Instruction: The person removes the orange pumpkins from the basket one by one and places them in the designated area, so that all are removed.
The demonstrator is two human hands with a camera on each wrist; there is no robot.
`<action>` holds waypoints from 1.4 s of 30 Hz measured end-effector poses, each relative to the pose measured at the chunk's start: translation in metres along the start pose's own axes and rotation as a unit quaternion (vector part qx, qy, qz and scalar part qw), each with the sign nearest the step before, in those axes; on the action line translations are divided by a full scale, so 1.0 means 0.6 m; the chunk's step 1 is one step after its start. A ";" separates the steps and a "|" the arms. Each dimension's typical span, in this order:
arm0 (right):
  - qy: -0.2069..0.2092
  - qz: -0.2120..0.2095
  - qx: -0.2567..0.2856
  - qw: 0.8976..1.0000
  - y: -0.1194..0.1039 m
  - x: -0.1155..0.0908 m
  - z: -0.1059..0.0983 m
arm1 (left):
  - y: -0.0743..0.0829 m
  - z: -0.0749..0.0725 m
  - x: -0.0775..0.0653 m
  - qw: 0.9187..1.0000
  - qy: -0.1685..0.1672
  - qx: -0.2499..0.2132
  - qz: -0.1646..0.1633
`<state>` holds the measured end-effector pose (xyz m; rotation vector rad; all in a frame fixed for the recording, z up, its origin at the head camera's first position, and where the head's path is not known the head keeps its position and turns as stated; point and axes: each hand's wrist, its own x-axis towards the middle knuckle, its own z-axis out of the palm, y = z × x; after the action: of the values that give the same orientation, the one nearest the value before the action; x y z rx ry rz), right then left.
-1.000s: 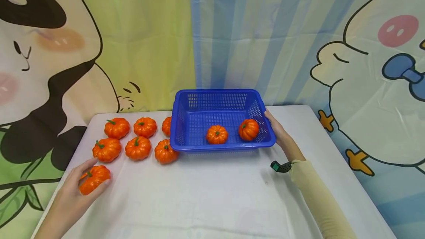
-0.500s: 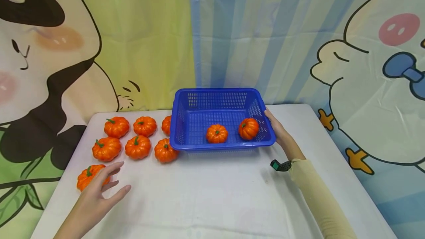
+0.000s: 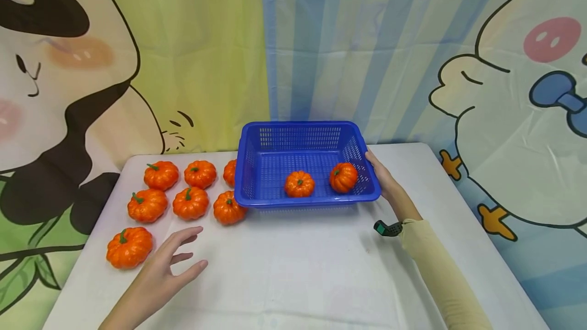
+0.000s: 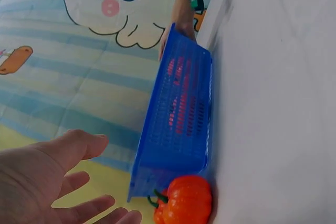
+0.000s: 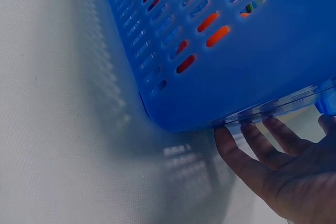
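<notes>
In the head view my left hand hovers over the white table with fingers spread and nothing in them. Just left of it sits an orange pumpkin with a green stem. Behind are two rows of similar pumpkins, several in all, the rightmost ones partly hidden by a blue plastic basket. Inside the basket lie two pumpkins, one near the middle and one at the right. My right hand touches the basket's right end; the right wrist view shows fairly straight fingers against its wall.
A white cloth covers the table. Directly behind it hangs a curtain printed with cartoon animals. A dark strap device is worn on my right wrist.
My left hand has let go of the front-left pumpkin and moved right, away from it. That pumpkin now stands on the table. My right hand and the basket have stayed in place.
</notes>
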<state>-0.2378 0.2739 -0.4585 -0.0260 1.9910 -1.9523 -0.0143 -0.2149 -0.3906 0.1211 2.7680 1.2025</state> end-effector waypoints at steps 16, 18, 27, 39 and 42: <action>0.007 -0.001 -0.011 1.000 0.009 -0.002 -0.007 | 0.029 0.063 0.041 0.991 -0.076 -0.054 0.095; 0.007 -0.002 -0.012 1.000 0.009 -0.002 -0.008 | 0.038 0.065 0.055 0.988 -0.091 -0.050 0.115; 0.007 -0.001 -0.009 1.000 0.006 -0.004 -0.012 | 0.093 0.076 0.160 0.964 -0.162 -0.070 0.201; 0.007 0.002 -0.005 1.000 0.003 0.005 -0.004 | 0.166 0.108 0.411 0.919 -0.303 0.100 0.231; 0.009 0.003 -0.006 1.000 0.001 0.001 -0.002 | 0.169 0.121 0.455 0.896 -0.356 0.124 0.234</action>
<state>-0.2385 0.2746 -0.4592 -0.0049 2.0112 -1.9442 -0.2712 -0.0602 -0.3870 1.0675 2.2458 0.6490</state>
